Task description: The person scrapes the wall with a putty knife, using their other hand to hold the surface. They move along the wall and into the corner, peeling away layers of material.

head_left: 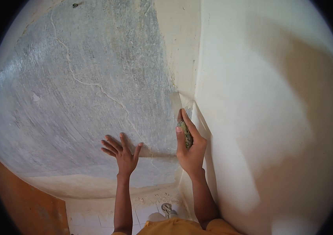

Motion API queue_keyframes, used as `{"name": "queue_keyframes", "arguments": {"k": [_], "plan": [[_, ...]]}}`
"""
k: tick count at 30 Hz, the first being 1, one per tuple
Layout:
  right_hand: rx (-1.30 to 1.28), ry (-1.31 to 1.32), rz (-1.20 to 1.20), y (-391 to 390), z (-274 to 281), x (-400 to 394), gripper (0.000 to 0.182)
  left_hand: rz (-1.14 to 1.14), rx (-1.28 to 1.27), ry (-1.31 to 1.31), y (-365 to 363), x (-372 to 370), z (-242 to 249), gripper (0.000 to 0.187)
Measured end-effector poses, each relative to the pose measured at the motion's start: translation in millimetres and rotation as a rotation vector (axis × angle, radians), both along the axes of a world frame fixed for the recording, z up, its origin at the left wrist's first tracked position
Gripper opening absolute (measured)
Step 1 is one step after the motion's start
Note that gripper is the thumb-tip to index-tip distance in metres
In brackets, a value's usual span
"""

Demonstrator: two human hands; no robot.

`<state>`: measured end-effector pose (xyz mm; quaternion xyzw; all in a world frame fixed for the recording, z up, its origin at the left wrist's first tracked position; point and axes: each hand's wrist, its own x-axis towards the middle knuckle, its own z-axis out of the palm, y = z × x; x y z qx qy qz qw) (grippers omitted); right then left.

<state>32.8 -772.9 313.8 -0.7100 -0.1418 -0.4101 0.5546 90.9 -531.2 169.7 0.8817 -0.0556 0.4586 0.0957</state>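
Yellow shirt [174,228] nearest the lens, its wearer faces a grey patch [92,103] of wall with both hands out in front. The right hand [192,152] grips a scraper [185,135], thumb on one side of the mottled handle and a finger stretched along the other. The scraper lies within that hand, its long axis running out past the fingertips, nearly in line with the forearm [201,192] and leaning slightly left. Its blade [176,101], just beyond those fingertips, sits at the right border of the grey patch, beside a cream strip [178,47]; how hard it bears on the surface cannot be told.

Well apart to the left, the left hand [125,158] holds nothing, fingers spread over the grey patch and apparently resting on it. From that hand, the blade lies farther out and to the right; the right hand is plainly nearer. Beyond the left hand, a crack [98,85] winds away leftward. Just right of the right hand stands a white wall [245,98].
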Motion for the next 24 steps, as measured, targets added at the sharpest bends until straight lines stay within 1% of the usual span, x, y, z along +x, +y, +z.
{"name": "queue_keyframes", "arguments": {"k": [3, 5, 8, 14, 18, 21, 24], "plan": [[-0.003, 0.080, 0.018, -1, -13, -5, 0.046, 0.012, 0.024, 0.000, 0, 0, 0, 0.102], [-0.041, 0.034, -0.014, -2, -8, -3, 0.046, 0.015, 0.036, 0.003, 2, 0, -3, 0.103], [-0.054, 0.033, -0.027, -2, 4, -3, 0.046, 0.020, 0.039, -0.004, 1, -1, -2, 0.103], [-0.043, 0.027, -0.025, -2, -14, -7, 0.045, 0.011, 0.042, 0.007, 2, -1, -4, 0.103], [-0.030, 0.049, -0.020, -1, 8, -5, 0.045, 0.004, 0.064, -0.001, 5, -1, -7, 0.104], [-0.038, -0.023, -0.017, 0, 0, -1, 0.045, 0.003, 0.063, -0.002, 3, 0, -7, 0.104], [-0.088, 0.001, -0.025, -2, -13, -6, 0.046, 0.002, 0.076, -0.005, 7, 0, -8, 0.105]]}}
